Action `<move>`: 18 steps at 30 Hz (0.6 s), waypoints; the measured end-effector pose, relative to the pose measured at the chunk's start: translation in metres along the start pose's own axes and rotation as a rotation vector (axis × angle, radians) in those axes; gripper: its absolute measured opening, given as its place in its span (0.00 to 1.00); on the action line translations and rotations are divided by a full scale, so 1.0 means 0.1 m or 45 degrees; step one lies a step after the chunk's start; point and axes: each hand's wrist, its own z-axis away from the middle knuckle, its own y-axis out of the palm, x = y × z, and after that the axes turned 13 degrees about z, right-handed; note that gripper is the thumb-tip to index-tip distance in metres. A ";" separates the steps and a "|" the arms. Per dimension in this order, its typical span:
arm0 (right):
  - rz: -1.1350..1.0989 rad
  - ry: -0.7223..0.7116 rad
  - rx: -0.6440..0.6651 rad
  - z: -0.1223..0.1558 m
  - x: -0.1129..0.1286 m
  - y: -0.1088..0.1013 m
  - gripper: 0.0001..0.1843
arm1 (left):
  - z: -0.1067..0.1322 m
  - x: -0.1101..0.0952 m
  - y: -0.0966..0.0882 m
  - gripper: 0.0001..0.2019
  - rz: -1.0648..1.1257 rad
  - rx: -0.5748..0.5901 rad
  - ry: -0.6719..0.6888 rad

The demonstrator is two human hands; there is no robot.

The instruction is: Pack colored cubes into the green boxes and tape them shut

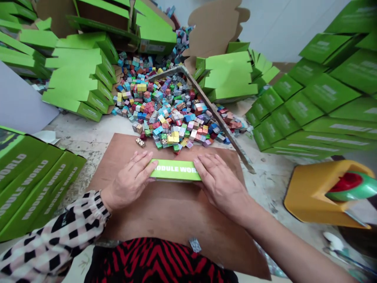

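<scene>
A narrow green box (175,170) with white "MODULE WORLD" lettering is held sideways above a brown board (165,212). My left hand (132,177) grips its left end, fingers over the top edge. At the other end my right hand (219,179) clasps the box in the same way. Both thumbs and the lower part of the box are mostly hidden. Just beyond the box lies a heap of small colourful printed cubes (173,114), some reaching onto the board's far edge.
Green boxes stand stacked at the left (38,184) and right (318,102). Flattened or open green cartons (79,74) lie behind. An angled strip (218,118) crosses the heap's right side. A yellow container (306,188) sits at right. One grey cube (194,244) lies near my lap.
</scene>
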 end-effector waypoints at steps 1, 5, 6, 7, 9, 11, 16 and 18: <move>0.003 0.026 -0.015 0.01 0.02 0.02 0.38 | 0.00 0.00 0.01 0.31 -0.016 0.002 -0.009; 0.009 0.100 -0.079 0.03 0.10 0.07 0.40 | 0.03 0.00 0.05 0.30 -0.065 -0.041 0.003; 0.013 0.102 -0.089 0.04 0.11 0.06 0.40 | 0.04 0.00 0.05 0.30 -0.070 -0.052 0.019; 0.020 0.102 -0.092 0.04 0.12 0.05 0.39 | 0.04 0.00 0.04 0.29 -0.080 -0.056 0.032; 0.050 0.090 -0.059 0.02 0.11 -0.01 0.36 | 0.03 -0.03 0.00 0.27 -0.126 -0.044 0.042; 0.106 0.079 0.046 -0.04 0.09 -0.12 0.31 | -0.04 -0.09 -0.07 0.22 -0.207 0.006 0.022; 0.217 0.070 0.251 -0.37 0.19 -0.32 0.37 | -0.42 -0.40 -0.19 0.23 -0.409 0.282 -0.156; 0.218 0.067 0.323 -0.48 0.26 -0.30 0.38 | -0.54 -0.48 -0.13 0.27 -0.481 0.381 -0.245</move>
